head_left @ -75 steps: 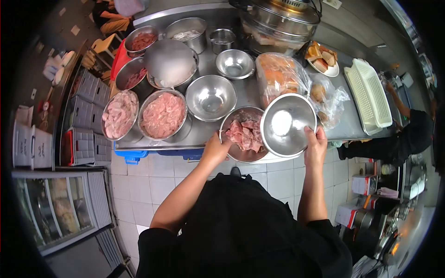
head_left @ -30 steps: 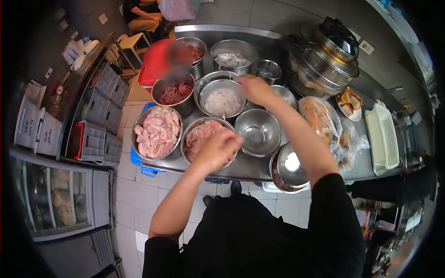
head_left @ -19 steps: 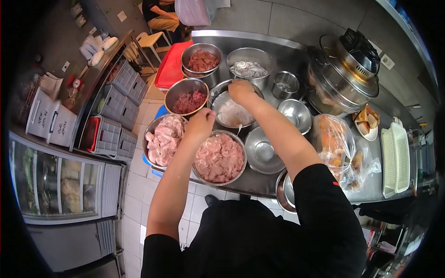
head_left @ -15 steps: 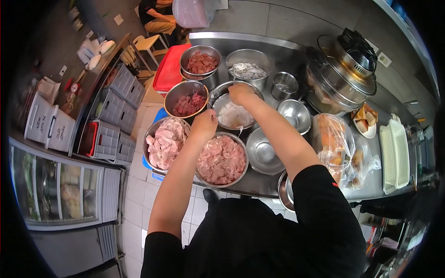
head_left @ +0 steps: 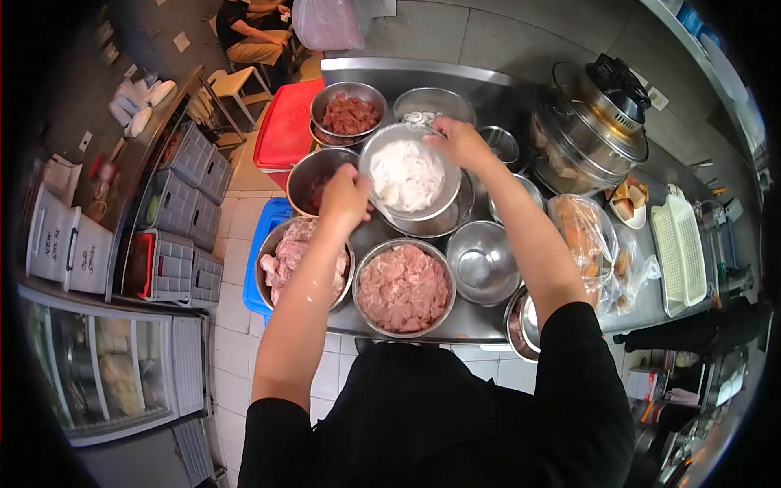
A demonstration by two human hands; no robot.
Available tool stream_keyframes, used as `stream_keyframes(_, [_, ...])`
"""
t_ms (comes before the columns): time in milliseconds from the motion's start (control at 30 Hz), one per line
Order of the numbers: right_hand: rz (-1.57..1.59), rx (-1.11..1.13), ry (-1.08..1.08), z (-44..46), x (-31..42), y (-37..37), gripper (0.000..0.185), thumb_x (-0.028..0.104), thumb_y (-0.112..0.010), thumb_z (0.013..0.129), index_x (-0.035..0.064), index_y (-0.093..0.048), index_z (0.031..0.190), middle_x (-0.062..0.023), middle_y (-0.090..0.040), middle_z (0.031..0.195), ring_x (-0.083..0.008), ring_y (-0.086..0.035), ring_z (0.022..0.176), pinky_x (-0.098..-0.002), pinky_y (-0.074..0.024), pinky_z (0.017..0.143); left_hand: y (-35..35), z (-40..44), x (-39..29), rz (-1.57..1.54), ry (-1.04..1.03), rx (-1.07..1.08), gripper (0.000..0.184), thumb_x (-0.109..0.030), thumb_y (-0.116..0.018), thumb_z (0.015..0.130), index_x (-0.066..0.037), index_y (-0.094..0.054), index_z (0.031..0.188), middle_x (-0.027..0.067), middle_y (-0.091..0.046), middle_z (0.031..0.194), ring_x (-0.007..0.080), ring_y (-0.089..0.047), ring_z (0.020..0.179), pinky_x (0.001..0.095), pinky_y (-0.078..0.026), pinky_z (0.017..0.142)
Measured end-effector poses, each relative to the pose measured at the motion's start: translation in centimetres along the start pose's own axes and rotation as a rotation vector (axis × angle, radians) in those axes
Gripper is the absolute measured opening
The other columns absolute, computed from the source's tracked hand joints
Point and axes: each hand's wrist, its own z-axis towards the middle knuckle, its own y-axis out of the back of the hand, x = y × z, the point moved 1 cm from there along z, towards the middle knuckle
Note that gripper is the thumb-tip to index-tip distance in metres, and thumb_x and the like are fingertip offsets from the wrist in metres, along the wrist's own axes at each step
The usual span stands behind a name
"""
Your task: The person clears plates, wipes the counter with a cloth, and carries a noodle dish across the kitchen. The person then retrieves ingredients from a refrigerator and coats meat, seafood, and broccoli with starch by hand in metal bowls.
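Observation:
A round metal strainer [head_left: 382, 145] full of pale, wet-looking white pieces [head_left: 408, 172] is tilted between my hands, raised over a steel pot [head_left: 465, 207]. My left hand [head_left: 346, 198] is closed at its left rim, and the fingers of my right hand [head_left: 462, 142] grip the upper right rim. Close to my left hand stands a steel pot of dark red meat [head_left: 309, 189], partly covered by that hand. Below the strainer sit a bowl of pink meat [head_left: 404, 286] and, under my left forearm, a bowl of paler meat pieces [head_left: 285, 260].
Around them are an upper bowl of red meat [head_left: 351, 114], a bare steel bowl [head_left: 482, 264], plastic-bagged food [head_left: 582, 236], a glass-bowl cooker [head_left: 594, 130] and a white basket [head_left: 685, 256]. A red box [head_left: 285, 122] stands left; a seated person [head_left: 252, 37] is beyond.
The strainer with the white pieces has come up out of the pot, held in both hands and tilted. My view has shifted slightly, and my right hand has moved right.

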Motion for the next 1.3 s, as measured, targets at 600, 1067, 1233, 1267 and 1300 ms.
stream_keyframes(600, [-0.392, 0.563, 0.146, 0.0, -0.2, -13.3, 0.027, 0.011, -0.061, 0.082, 0.0151, -0.069, 0.107, -0.0158, -0.067, 0.109, -0.0322, -0.063, 0.106, -0.0404, -0.05, 0.089, 14.4, -4.5, 3.3, -0.116, -0.034, -0.269, 0.021, -0.015, -0.052, 0.089, 0.005, -0.058, 0.086, 0.0131, -0.064, 0.078, 0.019, -0.063, 0.065, 0.0334, -0.052, 0.055])
stream_keyframes(1067, [0.22, -0.122, -0.314, -2.9, 7.7, 1.0, 0.033, 0.014, -0.058, 0.084, 0.0006, -0.066, 0.113, -0.0142, -0.072, 0.084, -0.0236, -0.07, 0.071, -0.0349, -0.0546, 0.067, 12.1, -0.5, 3.9, 0.151, -0.221, -0.148, 0.024, -0.019, -0.055, 0.085, 0.005, -0.055, 0.082, 0.0254, -0.062, 0.078, 0.0389, -0.062, 0.074, 0.045, -0.047, 0.069])
stream_keyframes(1233, [-0.337, 0.048, -0.113, -4.0, 6.3, -0.6, 0.041, 0.015, -0.062, 0.08, 0.0048, -0.064, 0.119, -0.0184, -0.064, 0.119, -0.0356, -0.058, 0.115, -0.0399, -0.0456, 0.099, 10.7, 0.0, 3.3, -0.011, -0.14, -0.065, 0.024, -0.02, -0.055, 0.085, 0.004, -0.056, 0.081, 0.0251, -0.062, 0.077, 0.0387, -0.062, 0.074, 0.0452, -0.047, 0.069])
stream_keyframes(1267, [-0.346, -0.05, -0.083, -4.7, 8.7, -0.9, 0.042, 0.014, -0.063, 0.079, 0.0074, -0.063, 0.121, -0.0179, -0.06, 0.125, -0.0342, -0.055, 0.119, -0.0405, -0.0436, 0.101, 10.1, 0.8, 4.1, 0.011, -0.166, -0.065, 0.024, -0.019, -0.056, 0.085, 0.004, -0.055, 0.081, 0.0244, -0.062, 0.076, 0.0379, -0.063, 0.073, 0.0451, -0.048, 0.068])
stream_keyframes(1300, [-0.354, -0.145, -0.05, -5.2, 10.9, -1.4, 0.045, 0.013, -0.065, 0.079, 0.01, -0.061, 0.124, -0.0174, -0.057, 0.131, -0.0328, -0.052, 0.123, -0.0412, -0.0417, 0.104, 9.9, 1.2, 4.6, 0.033, -0.19, -0.069, 0.024, -0.019, -0.056, 0.085, 0.004, -0.055, 0.081, 0.0237, -0.062, 0.075, 0.0371, -0.064, 0.073, 0.0449, -0.049, 0.067])
